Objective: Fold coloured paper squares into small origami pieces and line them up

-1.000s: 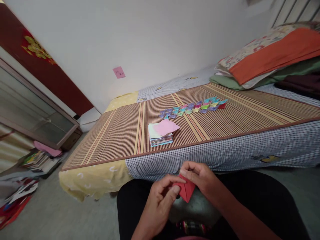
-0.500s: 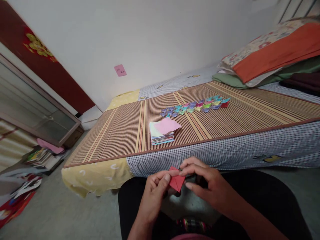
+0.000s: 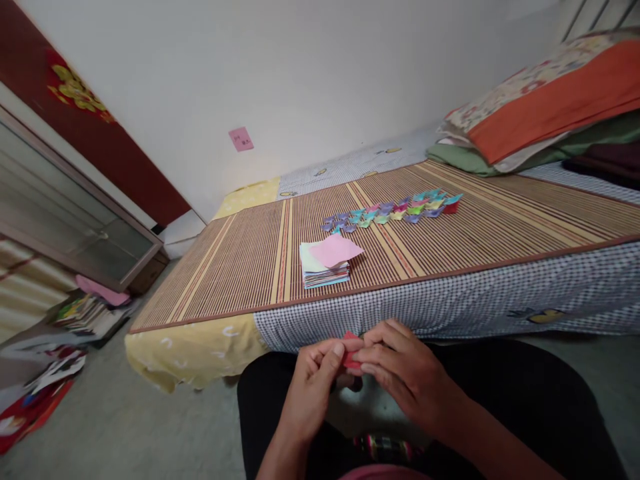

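A small folded piece of red paper (image 3: 351, 360) is between my two hands, above my lap and just short of the bed's front edge. My left hand (image 3: 316, 373) pinches its left side, thumb on top. From the right, my right hand (image 3: 400, 363) closes its thumb and fingers on the paper's other side, hiding much of it. Beyond them on the bed lies a stack of coloured paper sheets (image 3: 326, 277), topped by a skewed pink sheet (image 3: 337, 251). Behind the stack stretch rows of small folded paper pieces (image 3: 385, 212) in several colours.
A striped bamboo mat (image 3: 240, 267) covers the bed, over a checked sheet (image 3: 310, 320). Pillows and folded bedding (image 3: 555, 107) are piled at the right. Left are a glass-fronted cabinet (image 3: 85, 207) and stacked papers (image 3: 85, 317) near the floor.
My right hand has moved left and closed onto the red paper, covering its lower right part. The paper shows less of its face now. My left hand keeps its pinch.
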A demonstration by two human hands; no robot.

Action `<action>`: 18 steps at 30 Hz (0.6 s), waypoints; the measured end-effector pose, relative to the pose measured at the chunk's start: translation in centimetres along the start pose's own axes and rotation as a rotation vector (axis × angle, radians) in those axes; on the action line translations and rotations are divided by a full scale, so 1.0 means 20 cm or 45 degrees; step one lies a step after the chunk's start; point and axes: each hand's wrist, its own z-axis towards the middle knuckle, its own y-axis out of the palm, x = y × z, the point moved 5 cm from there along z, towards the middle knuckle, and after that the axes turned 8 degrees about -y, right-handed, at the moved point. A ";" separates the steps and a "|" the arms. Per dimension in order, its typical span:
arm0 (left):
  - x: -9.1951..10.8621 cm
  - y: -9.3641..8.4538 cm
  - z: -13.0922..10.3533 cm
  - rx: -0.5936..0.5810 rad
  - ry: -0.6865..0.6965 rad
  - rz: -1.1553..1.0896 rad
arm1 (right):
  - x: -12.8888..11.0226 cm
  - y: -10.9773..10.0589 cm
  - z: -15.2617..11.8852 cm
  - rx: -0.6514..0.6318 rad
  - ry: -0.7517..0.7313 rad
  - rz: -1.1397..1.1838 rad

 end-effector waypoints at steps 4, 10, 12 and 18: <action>-0.01 -0.01 0.00 -0.001 0.007 0.049 | 0.01 0.01 -0.01 -0.021 0.035 0.047; -0.02 -0.02 0.01 -0.023 -0.033 -0.042 | 0.00 0.00 -0.01 -0.033 0.034 0.076; -0.02 -0.02 0.01 -0.031 -0.049 -0.098 | -0.01 -0.01 -0.01 -0.048 0.016 0.080; -0.01 0.00 0.01 -0.045 -0.025 -0.066 | -0.03 0.01 0.00 -0.054 -0.047 0.005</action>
